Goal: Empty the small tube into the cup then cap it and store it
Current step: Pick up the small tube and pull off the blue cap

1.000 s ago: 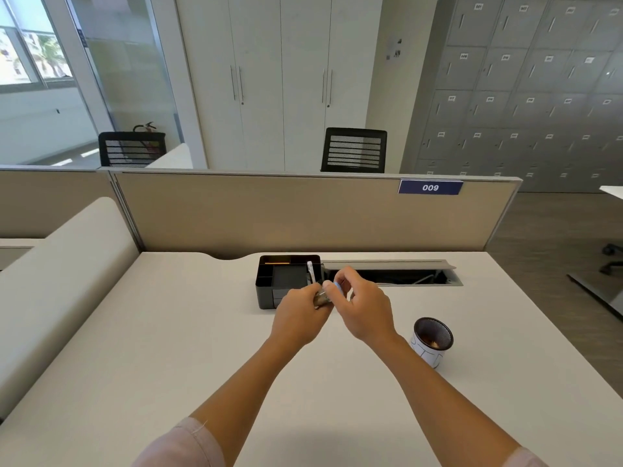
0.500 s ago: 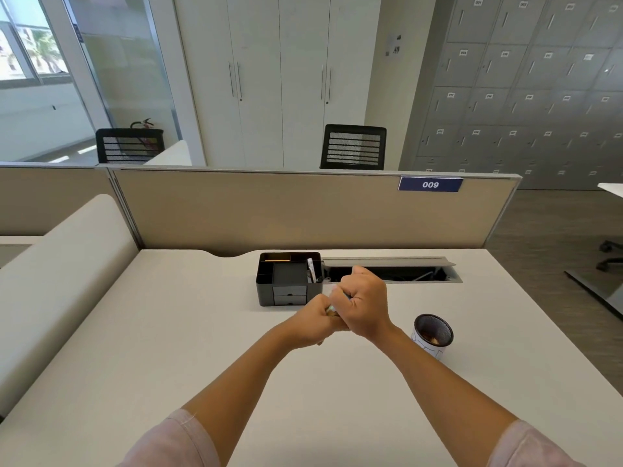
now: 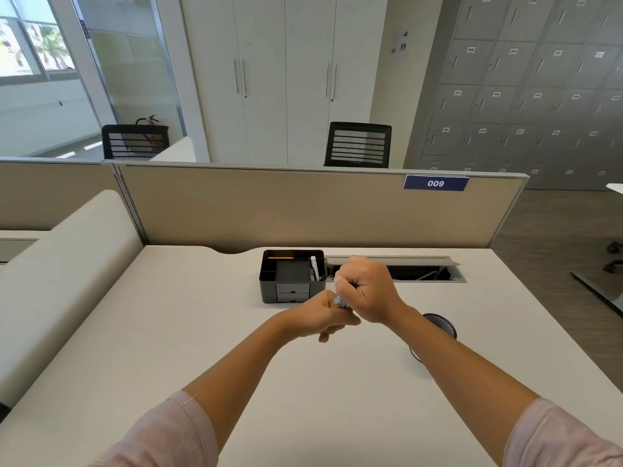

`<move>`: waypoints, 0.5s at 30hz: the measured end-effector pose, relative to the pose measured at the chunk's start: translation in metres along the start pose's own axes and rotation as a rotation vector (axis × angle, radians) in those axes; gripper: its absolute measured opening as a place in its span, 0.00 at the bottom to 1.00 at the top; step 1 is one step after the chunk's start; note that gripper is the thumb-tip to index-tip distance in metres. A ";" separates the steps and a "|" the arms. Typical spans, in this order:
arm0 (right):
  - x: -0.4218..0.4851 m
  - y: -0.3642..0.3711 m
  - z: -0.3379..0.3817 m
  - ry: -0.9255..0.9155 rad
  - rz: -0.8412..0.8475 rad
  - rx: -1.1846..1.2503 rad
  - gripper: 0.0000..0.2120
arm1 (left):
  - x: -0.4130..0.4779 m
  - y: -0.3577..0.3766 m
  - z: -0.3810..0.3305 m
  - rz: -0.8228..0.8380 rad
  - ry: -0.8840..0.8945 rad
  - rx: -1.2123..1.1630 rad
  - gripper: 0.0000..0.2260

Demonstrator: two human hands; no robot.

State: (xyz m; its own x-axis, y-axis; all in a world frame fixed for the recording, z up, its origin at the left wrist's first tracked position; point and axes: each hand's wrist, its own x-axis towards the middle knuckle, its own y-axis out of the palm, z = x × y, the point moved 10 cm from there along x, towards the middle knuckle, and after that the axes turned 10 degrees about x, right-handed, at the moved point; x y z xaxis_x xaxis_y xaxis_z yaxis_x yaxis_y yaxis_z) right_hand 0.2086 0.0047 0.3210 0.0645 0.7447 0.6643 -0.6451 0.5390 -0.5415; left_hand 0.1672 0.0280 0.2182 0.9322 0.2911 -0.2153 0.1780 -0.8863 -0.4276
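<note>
A small tube (image 3: 338, 301) shows only as a short bluish, shiny piece between my two fists above the middle of the desk. My left hand (image 3: 320, 315) is closed around its lower end, knuckles turned down. My right hand (image 3: 365, 291) is clenched over its upper end, just above and to the right. Whether the cap is on cannot be seen. The dark cup (image 3: 441, 326) stands on the desk to the right, partly hidden behind my right forearm. A black desk organizer (image 3: 291, 281) sits just behind my hands.
A white pen-like item (image 3: 314, 267) stands in the organizer's right compartment. An open cable slot (image 3: 421, 273) runs along the desk's back edge to the right of the organizer. A beige partition (image 3: 303, 207) closes off the far side. The desk's right edge (image 3: 556, 332) drops to the floor.
My hands have drawn together over the tube and come a little toward me, away from the organizer. My right wrist has turned into a fist above the left. The cup has not moved.
</note>
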 end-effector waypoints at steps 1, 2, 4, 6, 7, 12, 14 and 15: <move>-0.001 -0.002 -0.005 0.022 -0.028 -0.014 0.17 | 0.002 -0.004 0.002 -0.022 -0.004 0.020 0.08; -0.003 -0.005 -0.011 0.057 -0.063 -0.015 0.17 | 0.004 -0.008 0.005 -0.050 -0.012 0.038 0.09; -0.008 -0.006 -0.028 0.165 -0.131 0.020 0.19 | 0.008 -0.018 0.014 -0.115 -0.041 0.062 0.12; -0.016 -0.002 -0.045 0.285 -0.174 0.090 0.20 | 0.011 -0.027 0.025 -0.170 -0.073 0.093 0.11; -0.020 0.003 -0.052 0.329 -0.183 0.120 0.20 | 0.011 -0.030 0.031 -0.192 -0.089 0.107 0.11; -0.041 0.035 -0.074 0.436 -0.140 0.252 0.18 | 0.010 -0.023 0.073 -0.186 -0.206 0.108 0.11; -0.047 0.041 -0.083 0.469 -0.142 0.308 0.15 | 0.006 -0.015 0.096 -0.122 -0.288 0.115 0.12; -0.050 0.043 -0.087 0.488 -0.143 0.348 0.14 | 0.003 -0.012 0.108 -0.093 -0.314 0.116 0.14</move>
State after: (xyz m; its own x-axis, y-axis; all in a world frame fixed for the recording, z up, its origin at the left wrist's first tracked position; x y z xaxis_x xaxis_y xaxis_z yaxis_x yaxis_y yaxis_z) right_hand 0.2443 0.0254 0.2198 0.4565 0.8131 0.3611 -0.8098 0.5479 -0.2100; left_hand 0.1339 0.0781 0.1279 0.7676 0.4815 -0.4230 0.2039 -0.8092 -0.5511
